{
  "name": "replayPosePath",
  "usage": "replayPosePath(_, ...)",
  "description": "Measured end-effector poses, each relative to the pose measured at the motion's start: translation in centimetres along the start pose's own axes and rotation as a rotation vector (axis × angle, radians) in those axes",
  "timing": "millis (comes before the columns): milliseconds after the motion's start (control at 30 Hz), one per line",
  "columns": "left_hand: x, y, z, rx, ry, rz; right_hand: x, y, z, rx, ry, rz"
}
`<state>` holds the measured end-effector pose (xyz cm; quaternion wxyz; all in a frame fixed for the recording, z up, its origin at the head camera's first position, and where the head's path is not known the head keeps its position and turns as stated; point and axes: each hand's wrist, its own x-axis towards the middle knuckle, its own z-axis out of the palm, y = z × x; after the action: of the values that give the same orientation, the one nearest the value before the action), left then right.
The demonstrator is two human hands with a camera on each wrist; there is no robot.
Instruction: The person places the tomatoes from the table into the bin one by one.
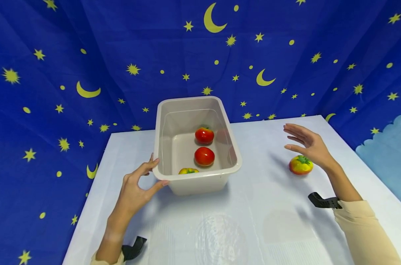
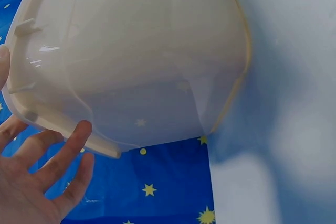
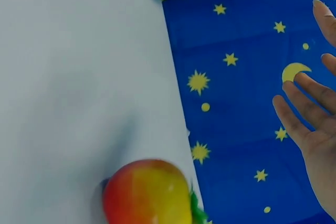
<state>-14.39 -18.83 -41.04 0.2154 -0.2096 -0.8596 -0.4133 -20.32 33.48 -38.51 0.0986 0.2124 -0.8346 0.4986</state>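
A grey plastic bin [image 1: 231, 173] stands on the white table. My left hand [image 1: 134, 191] grips its rim at the near left corner, thumb along the front and fingers at the left side. In the left wrist view, several fingers [image 2: 79, 135] show against the outside of the bin [image 2: 152, 40]. Inside lie two red tomatoes, one farther [image 1: 204, 135] and one nearer [image 1: 204, 157], plus a yellow tomato [image 1: 188, 171] partly hidden by the front wall. My right hand [image 1: 311, 145] hovers, fingers apart and holding nothing, near a yellow-red tomato [image 1: 301, 165] with a green top.
The white table [image 1: 253, 221] runs back to a blue curtain [image 1: 147, 44] with yellow stars and moons. At the right hangs a light blue patch [image 1: 389, 154]. Black straps sit on both wrists, such as the right strap [image 1: 323, 201].
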Motion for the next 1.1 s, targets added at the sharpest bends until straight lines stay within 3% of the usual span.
replayPosePath(767,0.1,0.0,0.1,-0.025,0.021,0.027,-4.3,3.7,-1.9,-0.132,0.086,0.119)
replayPosePath(1100,0.1,0.1,0.1,-0.024,0.033,0.04,-5.6,4.7,-2.4,-0.177,0.083,0.197)
